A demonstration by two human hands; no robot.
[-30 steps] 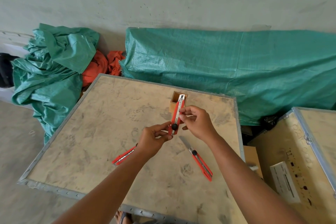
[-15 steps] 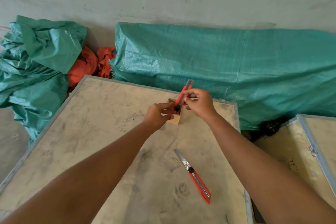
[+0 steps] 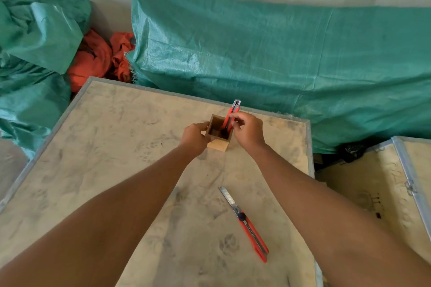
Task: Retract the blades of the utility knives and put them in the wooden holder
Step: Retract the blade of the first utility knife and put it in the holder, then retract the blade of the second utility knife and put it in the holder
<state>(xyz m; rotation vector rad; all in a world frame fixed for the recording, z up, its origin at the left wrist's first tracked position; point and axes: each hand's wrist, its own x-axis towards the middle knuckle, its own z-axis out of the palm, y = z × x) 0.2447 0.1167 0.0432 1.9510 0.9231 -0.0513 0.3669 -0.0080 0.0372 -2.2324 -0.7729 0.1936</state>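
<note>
A small square wooden holder (image 3: pixel 218 145) stands near the far edge of the crate top. My left hand (image 3: pixel 194 138) grips its left wall. My right hand (image 3: pixel 248 131) pinches a red utility knife (image 3: pixel 234 110) with its blade retracted; the knife's lower end is inside the holder and its top sticks up, tilted. A second red utility knife (image 3: pixel 250 228) lies flat on the crate nearer to me, its blade (image 3: pixel 227 197) extended and pointing away from me.
The work surface is a plywood crate top (image 3: pixel 116 170) with metal edging. A second crate (image 3: pixel 382 184) stands to the right. Green tarpaulins (image 3: pixel 279 65) and orange cloth (image 3: pixel 93 60) lie against the wall behind.
Both hands moved forward. The knife went from held in the air to lowered into the holder. My left hand left the knife and took the holder. A third knife left view.
</note>
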